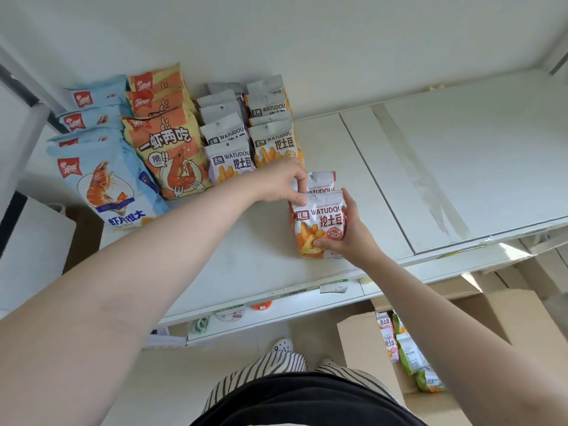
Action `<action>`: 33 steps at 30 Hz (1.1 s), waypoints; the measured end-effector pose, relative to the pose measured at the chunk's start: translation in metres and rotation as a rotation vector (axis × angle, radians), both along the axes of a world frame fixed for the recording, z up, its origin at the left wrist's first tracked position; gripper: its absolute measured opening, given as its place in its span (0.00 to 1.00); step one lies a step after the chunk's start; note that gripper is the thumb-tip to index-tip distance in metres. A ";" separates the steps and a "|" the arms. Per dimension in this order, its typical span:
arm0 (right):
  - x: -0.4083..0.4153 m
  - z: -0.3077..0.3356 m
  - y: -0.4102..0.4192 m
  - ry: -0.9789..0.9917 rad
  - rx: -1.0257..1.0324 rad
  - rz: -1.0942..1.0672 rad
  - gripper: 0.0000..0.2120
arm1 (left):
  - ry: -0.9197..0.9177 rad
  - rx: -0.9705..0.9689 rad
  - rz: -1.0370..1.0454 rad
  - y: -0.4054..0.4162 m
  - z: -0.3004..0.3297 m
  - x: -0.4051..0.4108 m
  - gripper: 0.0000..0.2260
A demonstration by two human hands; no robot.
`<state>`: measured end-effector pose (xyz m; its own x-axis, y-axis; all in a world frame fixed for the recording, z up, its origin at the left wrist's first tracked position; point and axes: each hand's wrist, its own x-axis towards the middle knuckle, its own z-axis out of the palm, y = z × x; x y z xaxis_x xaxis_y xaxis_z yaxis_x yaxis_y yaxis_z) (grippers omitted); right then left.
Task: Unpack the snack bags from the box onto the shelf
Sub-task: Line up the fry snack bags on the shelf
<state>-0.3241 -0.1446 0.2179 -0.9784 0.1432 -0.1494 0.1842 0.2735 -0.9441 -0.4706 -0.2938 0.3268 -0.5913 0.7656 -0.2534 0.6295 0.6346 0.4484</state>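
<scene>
Two red-and-white WATUDOU fry bags stand on the white shelf (246,265), one behind the other. My right hand (341,235) grips the front bag (316,216) from its right side and bottom. My left hand (284,179) pinches the top left corner of that front bag; the rear bag (321,181) shows just behind it. Below at the right, the open cardboard box (362,342) holds more red and green snack bags (408,355).
Rows of stocked bags fill the shelf's left: blue shrimp chips (104,186), orange shrimp chips (169,152), purple WATUDOU (229,161) and yellow WATUDOU (275,146). The shelf's right half (461,167) is bare white panel. Price tags (333,287) hang on the front edge.
</scene>
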 end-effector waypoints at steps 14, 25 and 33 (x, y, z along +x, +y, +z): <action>-0.007 -0.003 0.018 -0.013 0.026 -0.182 0.46 | 0.042 0.019 -0.102 0.037 -0.001 -0.016 0.06; -0.028 -0.007 0.084 0.041 -0.128 -0.188 0.41 | 0.098 0.082 0.008 0.109 -0.007 -0.027 0.06; -0.112 -0.028 0.126 0.148 -0.103 -0.080 0.42 | 0.276 0.004 0.013 0.140 -0.007 -0.091 0.07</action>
